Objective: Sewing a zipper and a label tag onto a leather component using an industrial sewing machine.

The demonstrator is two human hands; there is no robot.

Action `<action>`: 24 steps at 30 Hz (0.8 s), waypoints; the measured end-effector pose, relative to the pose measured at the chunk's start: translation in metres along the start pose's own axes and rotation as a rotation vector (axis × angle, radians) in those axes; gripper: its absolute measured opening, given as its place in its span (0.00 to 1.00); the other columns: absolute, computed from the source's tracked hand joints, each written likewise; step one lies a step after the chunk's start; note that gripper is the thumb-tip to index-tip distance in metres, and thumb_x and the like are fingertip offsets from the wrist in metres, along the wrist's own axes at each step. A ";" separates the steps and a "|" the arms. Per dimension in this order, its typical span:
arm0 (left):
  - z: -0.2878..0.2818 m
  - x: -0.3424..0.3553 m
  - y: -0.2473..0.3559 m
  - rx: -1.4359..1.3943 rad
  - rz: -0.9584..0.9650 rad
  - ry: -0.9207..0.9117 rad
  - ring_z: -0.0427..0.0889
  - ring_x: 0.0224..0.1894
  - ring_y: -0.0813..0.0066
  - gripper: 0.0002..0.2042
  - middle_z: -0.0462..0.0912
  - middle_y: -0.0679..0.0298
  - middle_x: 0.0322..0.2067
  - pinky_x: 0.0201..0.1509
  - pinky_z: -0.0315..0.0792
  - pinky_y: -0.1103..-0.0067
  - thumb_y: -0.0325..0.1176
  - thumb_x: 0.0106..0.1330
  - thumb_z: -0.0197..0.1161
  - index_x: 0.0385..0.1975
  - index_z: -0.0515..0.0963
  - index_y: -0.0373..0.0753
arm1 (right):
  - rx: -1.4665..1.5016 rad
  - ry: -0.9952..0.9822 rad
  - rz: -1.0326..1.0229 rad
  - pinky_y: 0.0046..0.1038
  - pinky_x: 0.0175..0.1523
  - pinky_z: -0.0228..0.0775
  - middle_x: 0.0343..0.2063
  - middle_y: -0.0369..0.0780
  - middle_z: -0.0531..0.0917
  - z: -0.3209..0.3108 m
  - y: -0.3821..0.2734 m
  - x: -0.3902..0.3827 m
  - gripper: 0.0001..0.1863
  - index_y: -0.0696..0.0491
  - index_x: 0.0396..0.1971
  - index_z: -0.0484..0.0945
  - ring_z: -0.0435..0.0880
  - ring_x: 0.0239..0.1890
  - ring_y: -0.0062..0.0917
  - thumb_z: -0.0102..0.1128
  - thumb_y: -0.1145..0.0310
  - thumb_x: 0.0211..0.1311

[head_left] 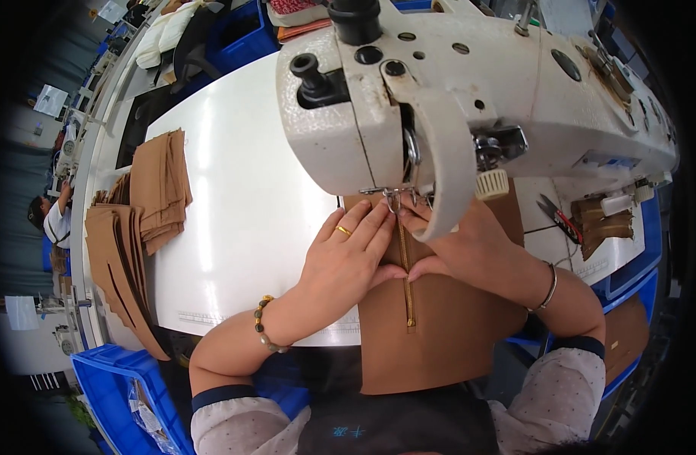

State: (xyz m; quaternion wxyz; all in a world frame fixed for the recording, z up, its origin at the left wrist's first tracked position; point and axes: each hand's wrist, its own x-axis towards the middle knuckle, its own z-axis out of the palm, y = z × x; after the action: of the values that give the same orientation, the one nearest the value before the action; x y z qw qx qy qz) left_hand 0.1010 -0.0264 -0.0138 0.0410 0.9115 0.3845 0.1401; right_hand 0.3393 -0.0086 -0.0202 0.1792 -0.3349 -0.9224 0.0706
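1. Hands first: our left hand (348, 254) lies flat and spread on the brown fabric panel (431, 341) at the centre of the frame, fingers pointing up toward the presser foot (394, 199), a gold ring on one finger and a bead bracelet at the wrist. It grips nothing; it only presses.
2. Our right hand (461, 243) is also flat on the panel, just right of the brass zipper (405, 269). Its fingertips are partly hidden behind the white sewing machine (469, 98) head, so we cannot tell how far they spread.
3. We see the zipper running down the middle of the panel, from under the foot to a stop near the lower centre, with our thumbs meeting beside it.
4. To do this step well, we judge that both palms should keep even tension on either side of the zipper, hold it straight, and keep fingertips clear of the needle.
5. Edges: the panel hangs over the near edge of the white table (249, 205) toward our lap, so its weight could drag the seam.
6. Room: the table is open to the left of our hands. Stacked brown fabric pieces (147, 205) sit at the far left edge, well apart.
7. To the right, scissors (553, 214) and more brown pieces (606, 227) lie near the machine base, leaving less room.
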 end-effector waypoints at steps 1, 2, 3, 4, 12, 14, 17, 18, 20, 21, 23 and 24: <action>0.000 0.000 0.000 -0.004 0.000 0.003 0.74 0.64 0.51 0.38 0.76 0.53 0.62 0.64 0.70 0.61 0.51 0.55 0.72 0.60 0.75 0.29 | -0.007 0.006 -0.002 0.51 0.73 0.60 0.38 0.41 0.81 0.000 0.000 0.000 0.33 0.54 0.41 0.85 0.77 0.54 0.39 0.75 0.42 0.40; 0.000 0.001 0.000 -0.006 0.002 0.003 0.74 0.64 0.51 0.38 0.76 0.53 0.62 0.64 0.70 0.61 0.51 0.55 0.72 0.60 0.75 0.29 | -0.015 0.012 -0.003 0.51 0.73 0.60 0.38 0.41 0.81 0.000 0.000 0.000 0.33 0.54 0.41 0.85 0.77 0.54 0.38 0.75 0.42 0.40; 0.001 0.001 0.000 -0.009 0.002 0.009 0.75 0.64 0.51 0.37 0.77 0.53 0.61 0.64 0.70 0.61 0.51 0.55 0.72 0.60 0.76 0.30 | 0.004 0.013 -0.001 0.51 0.73 0.60 0.38 0.41 0.81 0.000 0.000 0.001 0.32 0.53 0.40 0.85 0.77 0.54 0.38 0.75 0.42 0.40; 0.001 0.001 0.000 -0.011 0.000 0.016 0.75 0.64 0.51 0.37 0.78 0.53 0.61 0.64 0.71 0.61 0.51 0.55 0.72 0.60 0.76 0.30 | 0.034 -0.003 0.009 0.51 0.73 0.60 0.38 0.41 0.81 0.000 0.001 0.001 0.32 0.53 0.40 0.85 0.77 0.54 0.38 0.75 0.43 0.41; 0.003 0.000 -0.003 0.004 0.004 0.032 0.76 0.64 0.51 0.37 0.78 0.54 0.62 0.63 0.72 0.62 0.52 0.55 0.72 0.60 0.76 0.31 | 0.014 0.000 -0.006 0.50 0.73 0.60 0.37 0.42 0.81 0.002 0.002 0.001 0.32 0.54 0.39 0.85 0.78 0.53 0.38 0.74 0.42 0.41; 0.004 0.001 -0.003 0.005 -0.002 0.030 0.76 0.64 0.51 0.37 0.77 0.54 0.62 0.63 0.72 0.62 0.52 0.55 0.72 0.61 0.75 0.31 | 0.009 0.008 -0.012 0.50 0.73 0.60 0.36 0.43 0.81 0.003 0.004 0.001 0.32 0.54 0.38 0.86 0.78 0.52 0.38 0.74 0.42 0.42; 0.005 0.001 -0.004 0.022 -0.006 0.018 0.75 0.64 0.56 0.35 0.78 0.56 0.62 0.67 0.69 0.61 0.55 0.59 0.67 0.59 0.78 0.32 | 0.017 0.008 -0.015 0.50 0.73 0.60 0.35 0.43 0.81 0.003 0.005 0.001 0.32 0.55 0.37 0.87 0.78 0.51 0.39 0.72 0.40 0.41; 0.005 0.000 -0.004 0.030 -0.002 0.026 0.75 0.64 0.55 0.35 0.78 0.56 0.62 0.67 0.69 0.61 0.55 0.59 0.67 0.59 0.78 0.32 | 0.005 0.028 -0.019 0.50 0.73 0.60 0.34 0.43 0.80 0.004 0.005 0.002 0.32 0.55 0.36 0.87 0.78 0.51 0.39 0.72 0.40 0.41; 0.006 0.000 -0.004 0.037 0.000 0.033 0.75 0.64 0.55 0.35 0.78 0.56 0.62 0.67 0.70 0.61 0.55 0.59 0.67 0.59 0.78 0.32 | -0.004 0.047 -0.023 0.50 0.73 0.60 0.34 0.43 0.80 0.003 0.004 0.002 0.32 0.55 0.35 0.87 0.78 0.51 0.39 0.72 0.40 0.41; 0.006 0.000 -0.004 0.041 0.001 0.037 0.75 0.64 0.55 0.35 0.78 0.56 0.63 0.67 0.70 0.61 0.56 0.59 0.67 0.59 0.78 0.32 | -0.021 0.027 -0.015 0.50 0.73 0.61 0.34 0.42 0.80 0.003 0.005 0.003 0.32 0.54 0.36 0.87 0.78 0.50 0.38 0.72 0.39 0.40; 0.006 0.000 -0.004 0.046 0.000 0.044 0.74 0.65 0.56 0.35 0.77 0.56 0.63 0.67 0.70 0.60 0.56 0.59 0.67 0.59 0.78 0.32 | -0.039 0.006 -0.010 0.50 0.73 0.61 0.33 0.42 0.80 0.002 0.005 0.004 0.33 0.54 0.37 0.87 0.78 0.50 0.38 0.72 0.39 0.40; 0.006 0.000 -0.005 0.044 -0.002 0.046 0.74 0.65 0.56 0.35 0.77 0.56 0.63 0.67 0.70 0.60 0.56 0.59 0.67 0.59 0.78 0.33 | -0.037 0.021 -0.011 0.49 0.73 0.61 0.33 0.42 0.81 0.002 0.005 0.004 0.34 0.54 0.38 0.87 0.78 0.49 0.38 0.72 0.39 0.39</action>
State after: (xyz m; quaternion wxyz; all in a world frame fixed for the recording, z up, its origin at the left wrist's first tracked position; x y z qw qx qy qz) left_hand 0.0996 -0.0229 -0.0204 0.0122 0.9083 0.3894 0.1524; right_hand 0.3382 -0.0024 -0.0224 0.1832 -0.3338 -0.9234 0.0488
